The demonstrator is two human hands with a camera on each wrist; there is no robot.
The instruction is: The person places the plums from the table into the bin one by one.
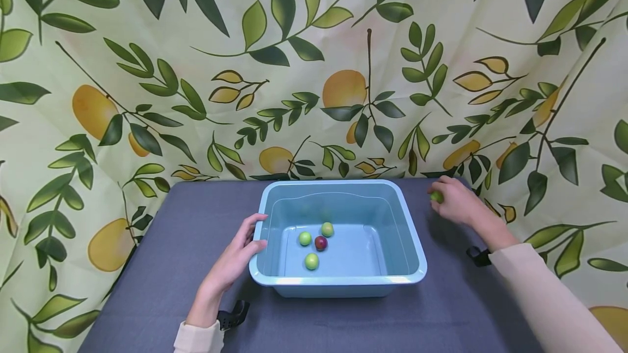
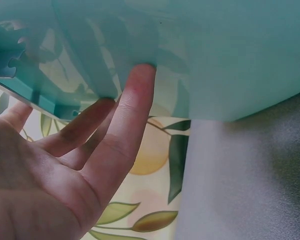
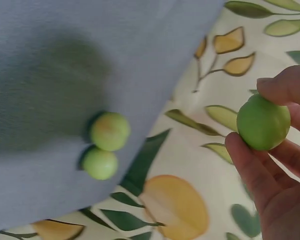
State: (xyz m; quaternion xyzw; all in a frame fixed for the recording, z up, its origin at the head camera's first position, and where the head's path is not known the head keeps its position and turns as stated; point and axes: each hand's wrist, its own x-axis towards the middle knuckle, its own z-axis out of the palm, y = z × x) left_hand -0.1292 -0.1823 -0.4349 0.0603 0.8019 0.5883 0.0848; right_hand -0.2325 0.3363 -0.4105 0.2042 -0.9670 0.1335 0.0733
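A light blue plastic basin stands on the table. My left hand holds its left rim; in the left wrist view, fingers lie against the outer wall. Inside, on the bottom, are a dark red fruit and three small green fruits. To the right of the basin, above the table's far right corner, my right hand pinches another small round green fruit between thumb and fingertips. Two more green fruits sit side by side on the cloth in the right wrist view.
A dark grey-blue cloth covers the table. Behind and beside it hangs a pale curtain printed with leaves and orange fruit. Each wrist wears a black strap.
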